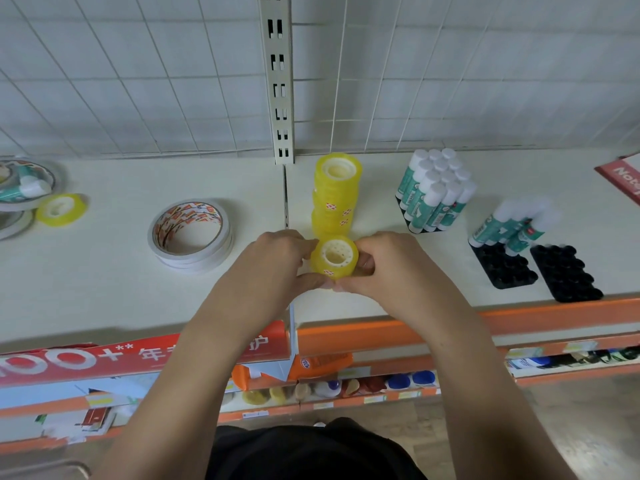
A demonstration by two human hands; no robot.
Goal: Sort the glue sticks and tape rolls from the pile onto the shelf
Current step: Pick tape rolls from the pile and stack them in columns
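Observation:
A short stack of yellow tape rolls (pixel 334 258) stands near the front of the white shelf (pixel 104 289). My left hand (pixel 277 261) and my right hand (pixel 388 263) grip it from both sides. Right behind it rises a taller column of yellow tape rolls (pixel 336 195). A stack of white double-sided tape rolls (pixel 190 235) lies to the left. The pile at far left holds a loose yellow roll (pixel 61 209), white tape rolls (pixel 20 199) and a glue stick (pixel 24 190). Upright glue sticks (pixel 434 192) fill a black tray on the right.
Several more glue sticks (pixel 509 228) stand in a second black tray (pixel 502 268), beside a third black tray (pixel 564 275). A red notebook corner (pixel 623 178) shows at far right. A wire grid backs the shelf. The orange shelf edge (pixel 381 332) runs below my hands.

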